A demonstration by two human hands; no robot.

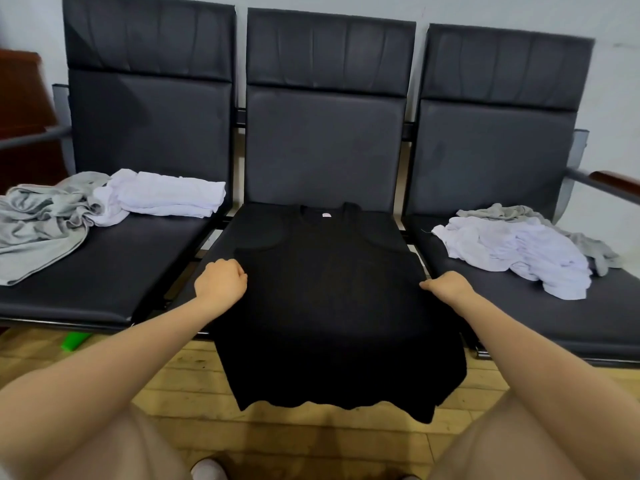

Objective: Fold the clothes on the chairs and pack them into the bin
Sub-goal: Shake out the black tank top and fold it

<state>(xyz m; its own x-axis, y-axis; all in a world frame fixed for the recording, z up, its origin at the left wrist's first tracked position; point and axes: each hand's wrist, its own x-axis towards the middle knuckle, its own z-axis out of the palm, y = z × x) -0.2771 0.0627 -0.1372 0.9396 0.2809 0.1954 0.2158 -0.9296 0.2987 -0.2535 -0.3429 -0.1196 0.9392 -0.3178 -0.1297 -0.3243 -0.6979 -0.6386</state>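
Black shirt (pixel 332 299) flat on middle chair (pixel 322 147), both hands gripping its sides

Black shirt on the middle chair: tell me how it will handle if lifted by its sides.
The black shirt is probably floppy: its hem droops over the seat's front edge. Likely light, being thin fabric lying flat. Lifted by both hands, the middle would probably sag.

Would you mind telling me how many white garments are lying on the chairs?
2: a folded white garment on the left seat, a crumpled white garment on the right. Others may be hidden underneath.
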